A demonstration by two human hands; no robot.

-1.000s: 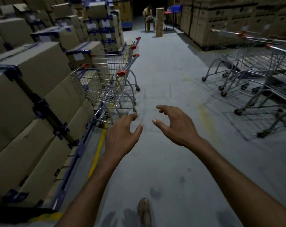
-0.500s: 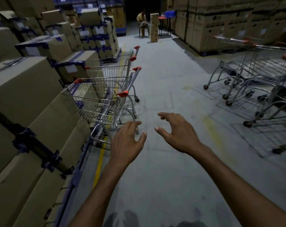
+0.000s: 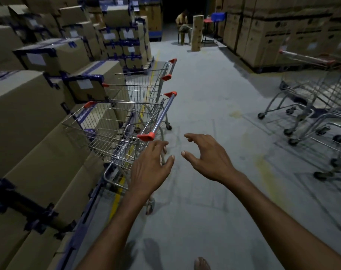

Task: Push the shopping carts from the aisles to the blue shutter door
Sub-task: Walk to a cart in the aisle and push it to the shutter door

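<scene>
Where grey concrete floor (image 3: 214,98) runs between stacked cartons: dim warehouse aisle, both hands empty.

Item 1, nearest cart (image 3: 115,129): wire basket, parked at the left edge of the aisle against taped cardboard cartons (image 3: 25,114), over a yellow floor line (image 3: 117,195); handle bar (image 3: 159,115) with red end caps. Item 2, second cart (image 3: 146,88): directly beyond the first, nested or touching, cannot tell which. Item 3, group of carts (image 3: 312,106): right side, well apart from the first two, before tall printed boxes (image 3: 273,36). Left hand (image 3: 150,170): fingers spread, lightly curled, gripping nothing, just beside the handle's near cap. Right hand (image 3: 208,158): thumb and fingers wide, over bare floor. Far end: seated person (image 3: 182,22), upright carton (image 3: 197,33), blue crate (image 3: 217,16).
</scene>
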